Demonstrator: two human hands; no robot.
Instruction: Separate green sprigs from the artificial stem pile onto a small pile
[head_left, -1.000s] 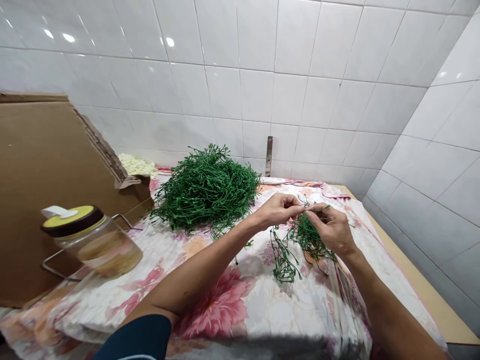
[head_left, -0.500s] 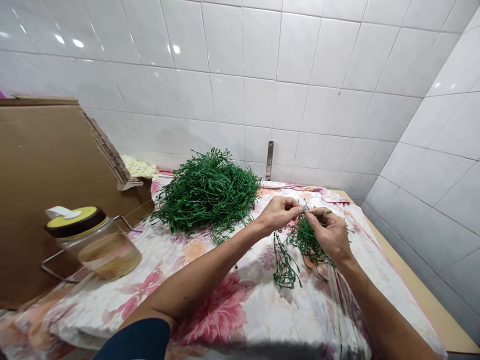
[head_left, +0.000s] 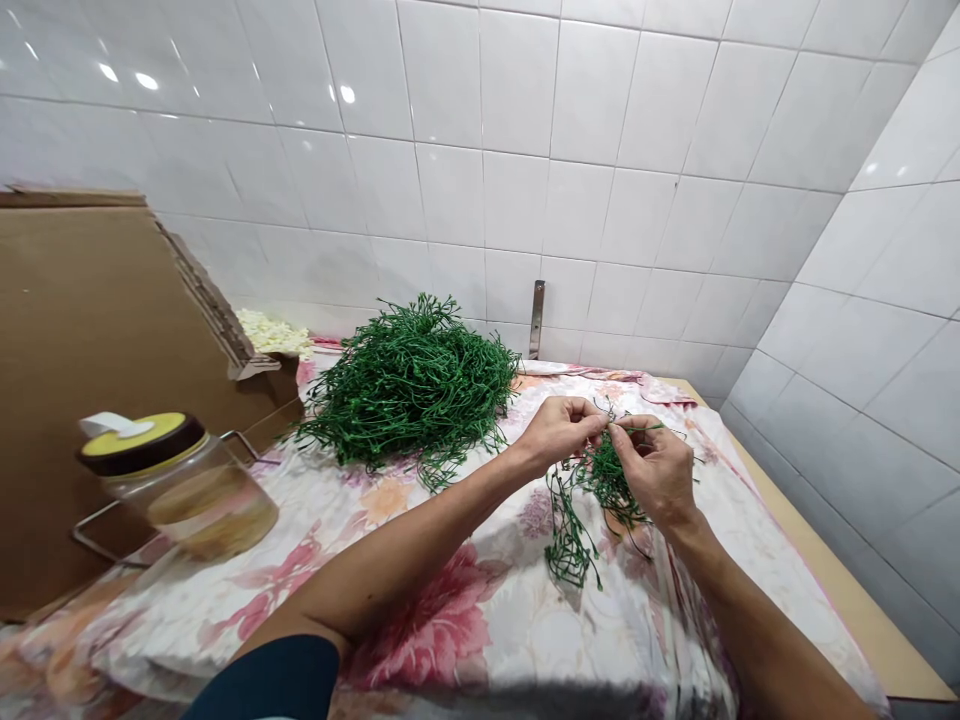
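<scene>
"What just changed?"
"Almost nothing. Your left hand (head_left: 564, 435) and right hand (head_left: 661, 468) still pinch a thin green stem (head_left: 657, 427), close together, over the small green pile (head_left: 607, 478). So you're still on that bit."
"The big green pile (head_left: 420, 385)?"
"On the cloth (head_left: 334, 505), left."

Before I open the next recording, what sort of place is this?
Probably an indoor handwork corner: glossy white wall tiles, a pink-flowered white cloth over a tan tabletop, and a bushy heap of thin green artificial-looking stems.
</scene>
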